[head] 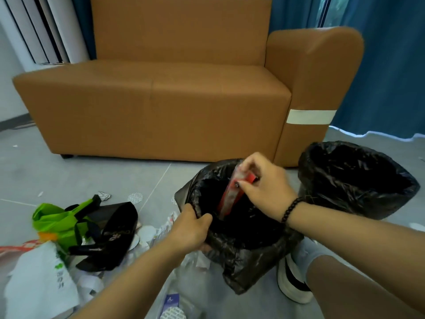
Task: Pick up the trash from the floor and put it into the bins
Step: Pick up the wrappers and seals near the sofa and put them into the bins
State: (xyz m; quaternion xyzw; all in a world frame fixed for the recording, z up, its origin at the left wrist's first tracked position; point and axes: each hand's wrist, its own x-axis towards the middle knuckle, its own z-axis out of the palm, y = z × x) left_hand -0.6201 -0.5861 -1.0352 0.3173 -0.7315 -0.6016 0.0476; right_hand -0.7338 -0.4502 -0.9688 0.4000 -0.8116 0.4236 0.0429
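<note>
At lower centre, red wrapper, long axis steeply tilted, lower end inside near bin, top pinched by right hand; left hand grips bin's near-left rim.

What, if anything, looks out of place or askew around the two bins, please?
The near bin's liner sags loose down its side, gripped at the rim by the left hand. Litter, a green bag and a black bag lie strewn left. A white strip crosses the sofa arm.
</note>
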